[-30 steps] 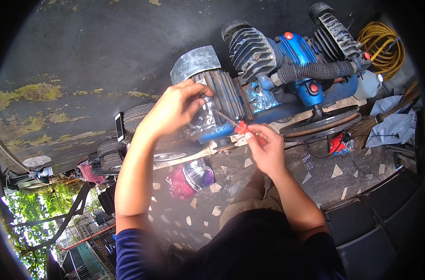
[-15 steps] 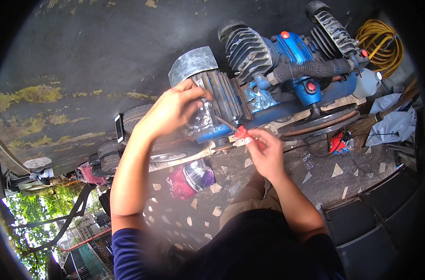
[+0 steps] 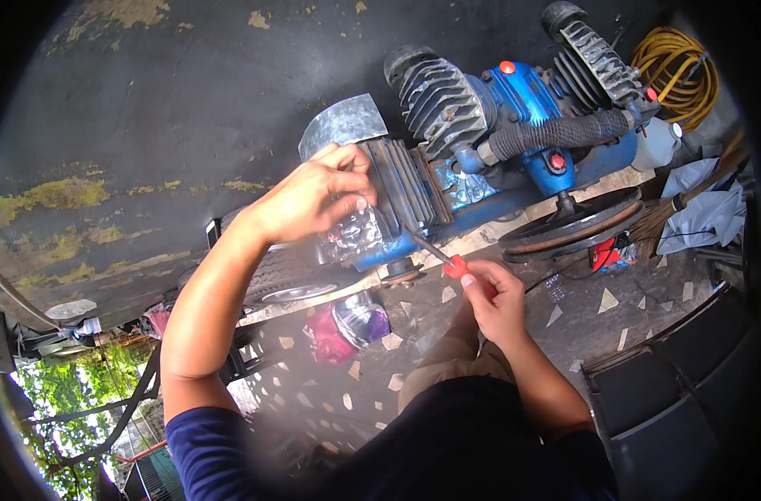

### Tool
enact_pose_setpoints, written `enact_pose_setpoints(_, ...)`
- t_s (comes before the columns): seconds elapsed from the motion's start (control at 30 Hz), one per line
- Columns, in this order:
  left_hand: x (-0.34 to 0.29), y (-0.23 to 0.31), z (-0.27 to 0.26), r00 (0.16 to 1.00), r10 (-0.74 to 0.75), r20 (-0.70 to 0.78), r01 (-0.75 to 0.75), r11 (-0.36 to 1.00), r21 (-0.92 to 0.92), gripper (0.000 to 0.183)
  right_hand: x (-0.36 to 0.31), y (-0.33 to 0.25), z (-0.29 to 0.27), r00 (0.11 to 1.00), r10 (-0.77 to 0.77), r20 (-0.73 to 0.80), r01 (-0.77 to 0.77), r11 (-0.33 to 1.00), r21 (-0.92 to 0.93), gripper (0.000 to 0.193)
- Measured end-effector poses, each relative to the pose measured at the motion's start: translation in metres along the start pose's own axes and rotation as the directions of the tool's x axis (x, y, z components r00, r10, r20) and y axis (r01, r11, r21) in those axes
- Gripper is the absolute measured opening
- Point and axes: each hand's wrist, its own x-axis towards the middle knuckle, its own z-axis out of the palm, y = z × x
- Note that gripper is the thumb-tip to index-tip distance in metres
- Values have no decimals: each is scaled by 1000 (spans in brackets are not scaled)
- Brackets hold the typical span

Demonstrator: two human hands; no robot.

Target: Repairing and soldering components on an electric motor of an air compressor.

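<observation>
A person works on a blue air compressor (image 3: 514, 125) beside a dark tank. The left hand (image 3: 314, 196) presses a crumpled clear plastic bottle (image 3: 355, 234) against the finned motor (image 3: 401, 188). The right hand (image 3: 493, 296) pinches a red-handled screwdriver (image 3: 443, 259), tip at the motor's base. It looks like a fastener is being turned; next calls for steady twisting.

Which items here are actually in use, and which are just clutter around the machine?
In use:
- left hand holding crinkled clear plastic against the compressor motor
- right hand gripping a red-handled screwdriver, tip toward the motor

Lying about:
- yellow coiled hose
- white bottle
- grey cloths
- red and purple wrappers on the floor
</observation>
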Motion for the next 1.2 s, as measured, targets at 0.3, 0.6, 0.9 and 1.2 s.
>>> enact_pose_setpoints(0.3,5,-11,-6,994,89,59,-90,996,3,17,-7,9,8,984,171,-57,-163,980,115,17)
enact_pose_setpoints(0.6,-22,-1,16,981,-74,-178,71,997,-20,38,-33,-18,-16,979,187,-81,-173,973,155,16)
enact_pose_setpoints(0.9,-55,9,31,665,-304,-682,110,943,-314,44,-40,-35,-41,991,123,-62,-115,987,113,16)
enact_pose_setpoints(1.2,-83,32,177,136,-565,-814,257,813,-522,20,-40,-39,-54,995,69,67,-74,995,71,20)
